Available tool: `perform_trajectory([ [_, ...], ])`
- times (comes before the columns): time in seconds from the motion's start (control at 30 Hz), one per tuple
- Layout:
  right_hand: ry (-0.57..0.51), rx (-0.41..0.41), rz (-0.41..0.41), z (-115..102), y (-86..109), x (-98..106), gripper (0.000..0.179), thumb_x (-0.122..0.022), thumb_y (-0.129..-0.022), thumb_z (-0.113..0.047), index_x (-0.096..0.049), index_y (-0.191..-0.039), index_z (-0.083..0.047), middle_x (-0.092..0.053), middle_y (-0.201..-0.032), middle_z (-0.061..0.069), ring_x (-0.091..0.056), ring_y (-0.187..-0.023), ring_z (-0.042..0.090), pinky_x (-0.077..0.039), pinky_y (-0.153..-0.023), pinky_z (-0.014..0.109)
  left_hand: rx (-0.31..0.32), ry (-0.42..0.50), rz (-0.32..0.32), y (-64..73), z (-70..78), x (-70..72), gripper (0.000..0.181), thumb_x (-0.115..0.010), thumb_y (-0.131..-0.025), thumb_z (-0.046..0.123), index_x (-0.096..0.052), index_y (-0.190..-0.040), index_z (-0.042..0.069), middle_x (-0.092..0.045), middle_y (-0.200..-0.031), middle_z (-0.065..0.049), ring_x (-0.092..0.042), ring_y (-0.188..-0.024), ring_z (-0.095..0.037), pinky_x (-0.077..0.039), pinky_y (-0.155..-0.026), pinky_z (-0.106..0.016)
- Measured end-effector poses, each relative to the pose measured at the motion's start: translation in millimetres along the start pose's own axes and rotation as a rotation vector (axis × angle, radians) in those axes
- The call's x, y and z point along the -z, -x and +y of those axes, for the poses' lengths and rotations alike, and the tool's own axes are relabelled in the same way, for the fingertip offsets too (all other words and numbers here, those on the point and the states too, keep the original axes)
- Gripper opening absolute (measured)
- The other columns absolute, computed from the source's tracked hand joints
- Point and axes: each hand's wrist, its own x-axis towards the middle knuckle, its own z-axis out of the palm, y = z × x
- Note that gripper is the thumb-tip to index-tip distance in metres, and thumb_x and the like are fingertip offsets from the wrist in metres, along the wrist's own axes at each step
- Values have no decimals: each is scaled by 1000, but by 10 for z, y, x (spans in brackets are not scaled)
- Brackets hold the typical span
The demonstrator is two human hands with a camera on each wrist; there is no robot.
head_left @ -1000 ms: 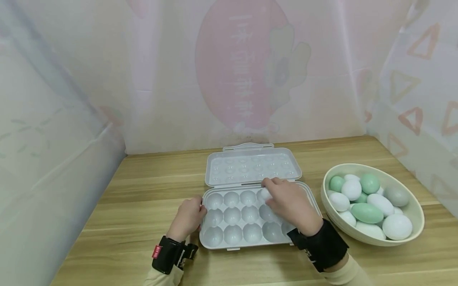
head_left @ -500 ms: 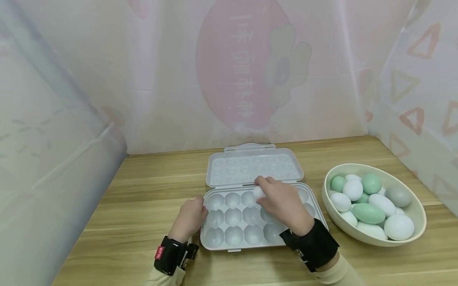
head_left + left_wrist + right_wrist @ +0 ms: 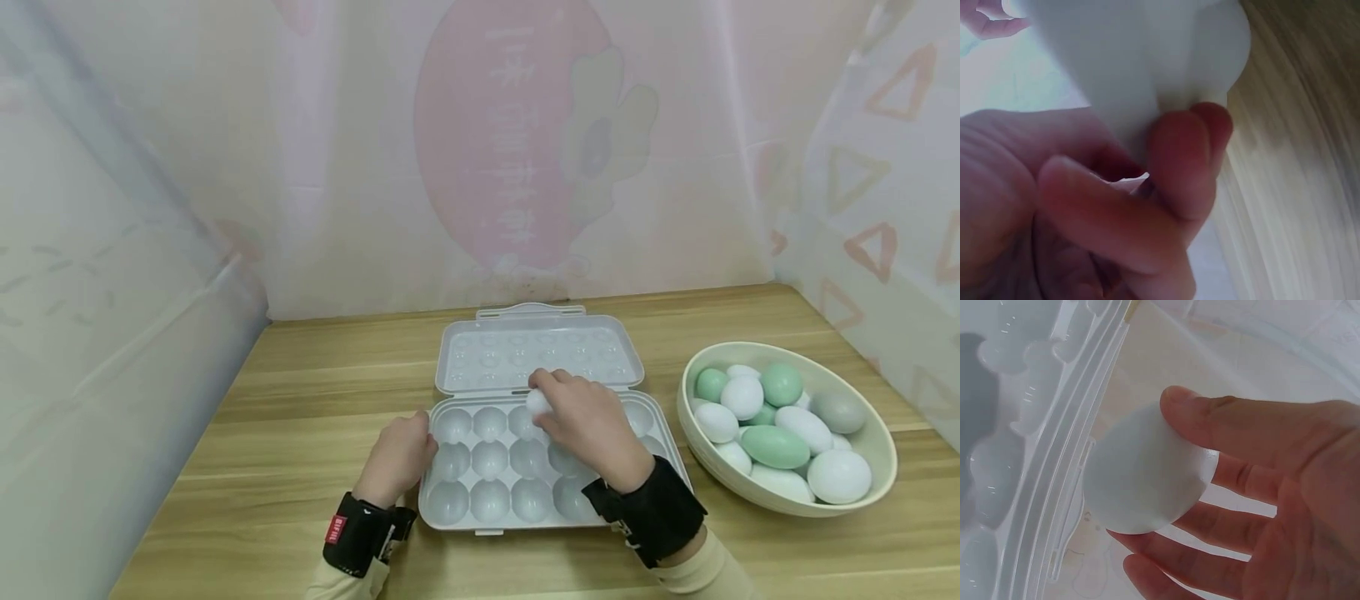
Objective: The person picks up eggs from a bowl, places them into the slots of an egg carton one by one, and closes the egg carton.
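A light grey plastic egg box (image 3: 491,502) lies unfolded on the table, its rows of round cups facing up. Its lid (image 3: 540,354) leans back behind the tray. At the tray's left side, my left hand (image 3: 397,458) grips the edge; in the left wrist view, curled fingers (image 3: 1179,156) meet the white plastic. Over the back row of cups, my right hand (image 3: 596,425) holds a white egg (image 3: 537,404). The right wrist view shows this egg (image 3: 1144,472) between thumb and fingers. Several cups on the right are hidden beneath my right hand and wrist.
To the right of the box stands a cream bowl (image 3: 708,462) full of white, green and grey eggs, among them a green egg (image 3: 776,447). Patterned cloth (image 3: 345,208) hangs behind the wooden table (image 3: 322,358) and along both sides.
My right hand has moved a little to the left over the back row with the white egg in its fingers. The left hand stays at the tray's edge.
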Motion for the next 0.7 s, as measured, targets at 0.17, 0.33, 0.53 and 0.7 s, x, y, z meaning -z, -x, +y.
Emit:
perform_trajectory([
  [0.17,-3,-2,-5,-13,10,20,35,-81,-77,-13,-62,-105,-9,-66,-91,7,-60,-67,24,-44,-50,31,-13,-17,-10,20,6,37,4,-60,-85,-5,-59,-89,-8,-54,-67,-10,-50,-54,-18,-43,-44,-27],
  [0.33,8,6,5,-17,30,24,35,-81,-76,-13,-62,-105,-9,-66,-91,7,-60,-67,24,-44,-51,32,-4,-24,-31,30,7,50,5,-60,-85,-4,-59,-89,-7,-50,-64,-6,-48,-51,-16,-41,-43,-26],
  [0.53,2,11,8,-31,45,36,36,-81,-76,-12,-62,-106,-9,-67,-94,8,-61,-69,25,-46,-52,33,6,-17,-55,48,7,70,5,-63,-85,-3,-60,-88,-5,-49,-63,-4,-47,-51,-15,-39,-44,-25],
  [0.7,-35,4,22,-51,52,47,36,-81,-76,-11,-62,-107,-9,-67,-98,8,-63,-75,26,-48,-54,34,-7,32,-66,67,-25,106,8,-65,-81,-4,-57,-82,-2,-48,-62,-3,-45,-51,-15,-36,-43,-24],
])
